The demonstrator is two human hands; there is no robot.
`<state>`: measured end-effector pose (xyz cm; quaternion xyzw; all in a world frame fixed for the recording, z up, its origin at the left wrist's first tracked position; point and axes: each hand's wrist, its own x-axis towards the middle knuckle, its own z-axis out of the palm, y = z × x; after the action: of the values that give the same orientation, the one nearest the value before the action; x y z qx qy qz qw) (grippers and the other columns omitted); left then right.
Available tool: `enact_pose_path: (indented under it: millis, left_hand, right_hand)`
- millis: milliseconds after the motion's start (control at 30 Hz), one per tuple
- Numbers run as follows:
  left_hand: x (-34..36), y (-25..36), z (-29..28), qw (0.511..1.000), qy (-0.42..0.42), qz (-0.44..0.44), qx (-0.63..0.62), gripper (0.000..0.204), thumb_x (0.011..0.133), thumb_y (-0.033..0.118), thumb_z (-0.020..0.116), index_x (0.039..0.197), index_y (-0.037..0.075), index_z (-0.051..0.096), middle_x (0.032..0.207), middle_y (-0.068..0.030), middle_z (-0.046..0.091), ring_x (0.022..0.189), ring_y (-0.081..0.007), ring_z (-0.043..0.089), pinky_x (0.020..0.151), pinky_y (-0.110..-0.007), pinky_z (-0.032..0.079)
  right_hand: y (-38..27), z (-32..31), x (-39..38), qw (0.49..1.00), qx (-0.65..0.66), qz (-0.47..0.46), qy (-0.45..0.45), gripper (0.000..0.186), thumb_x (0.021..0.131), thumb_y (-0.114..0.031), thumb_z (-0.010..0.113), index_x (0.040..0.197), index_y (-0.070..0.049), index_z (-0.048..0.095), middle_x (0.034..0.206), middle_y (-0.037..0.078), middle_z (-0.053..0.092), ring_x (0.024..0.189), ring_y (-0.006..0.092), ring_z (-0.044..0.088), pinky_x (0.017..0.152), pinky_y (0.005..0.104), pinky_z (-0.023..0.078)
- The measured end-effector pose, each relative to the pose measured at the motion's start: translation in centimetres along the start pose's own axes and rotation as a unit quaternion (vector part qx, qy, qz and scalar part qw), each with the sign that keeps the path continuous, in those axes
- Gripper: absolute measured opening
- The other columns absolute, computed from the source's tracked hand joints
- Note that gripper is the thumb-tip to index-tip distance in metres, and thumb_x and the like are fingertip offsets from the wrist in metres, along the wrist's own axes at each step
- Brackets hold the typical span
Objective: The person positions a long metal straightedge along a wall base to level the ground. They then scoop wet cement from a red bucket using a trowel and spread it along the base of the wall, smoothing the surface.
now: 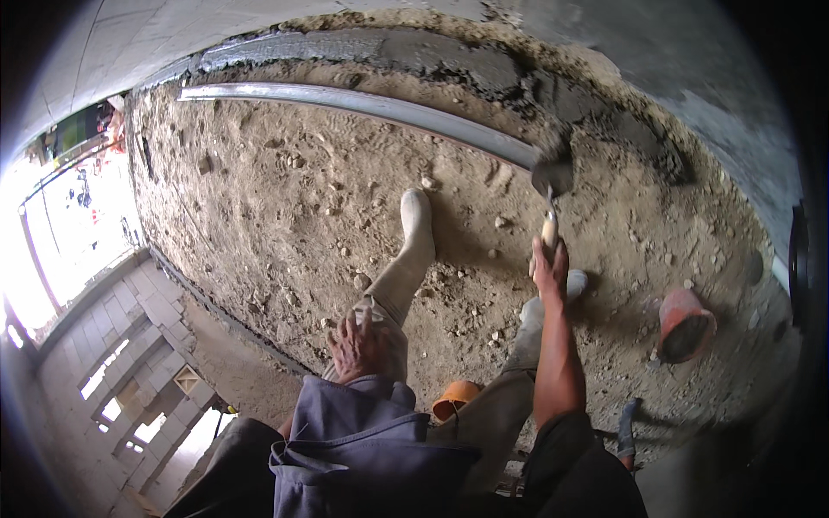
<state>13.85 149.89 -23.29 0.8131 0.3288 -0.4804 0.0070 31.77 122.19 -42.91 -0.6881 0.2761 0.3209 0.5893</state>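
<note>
Nearest to the camera was the grey-blue cloth garment [363,445] at the person's waist, and just above it the left hand [358,345] rested with spread fingers on the left knee, holding nothing. Further out, the right hand [549,269] was closed around the pale wooden handle of a small metal trowel [551,186]. Its rounded blade was dark with wet grey mortar and lay at the edge of the long grey metal straightedge [363,105], close to the dark band of fresh mortar [484,69] that ran along the far side. Both feet stood on the rough sandy ground [285,207] full of small stones; the left pale rubber boot [414,233] pointed toward the straightedge, and the right one was partly hidden behind the right forearm. An orange plastic bucket [685,324] lay on its side to the right, well apart from the trowel, and one smaller orange bowl [454,399] showed between the legs. On the left, the ground ended at an edge above a grey block wall [129,345]
</note>
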Motion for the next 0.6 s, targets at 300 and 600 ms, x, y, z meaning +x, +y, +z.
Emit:
enact_pose_path:
  millis: [300, 600]
  left_hand:
    - [3.6, -4.8, -0.7, 0.997, -0.049, 0.012, -0.051, 0.066, 0.088, 0.052, 0.047, 0.142, 0.017, 0.032, 0.147, -0.0145, 0.03, 0.134, -0.0337, 0.029, 0.107, -0.059, 0.018]
    - [6.7, -9.0, -3.7, 0.992, -0.088, -0.01, -0.091, 0.07, 0.088, 0.052, 0.046, 0.145, 0.016, 0.027, 0.149, -0.0176, 0.024, 0.137, -0.0367, 0.023, 0.108, -0.061, 0.014]
  right_hand:
    - [-10.9, 17.7, 18.1, 0.832, -0.402, -0.372, 0.084, 0.045, 0.087, -0.039, 0.059, 0.113, -0.004, 0.049, 0.094, 0.025, 0.06, 0.087, 0.0428, 0.06, 0.068, 0.0485, 0.049]
    - [-15.1, 31.4, 20.7, 0.807, -0.506, -0.263, 0.154, 0.032, 0.085, -0.03, 0.061, 0.103, -0.009, 0.046, 0.098, 0.014, 0.062, 0.087, 0.0366, 0.063, 0.068, 0.0491, 0.051]
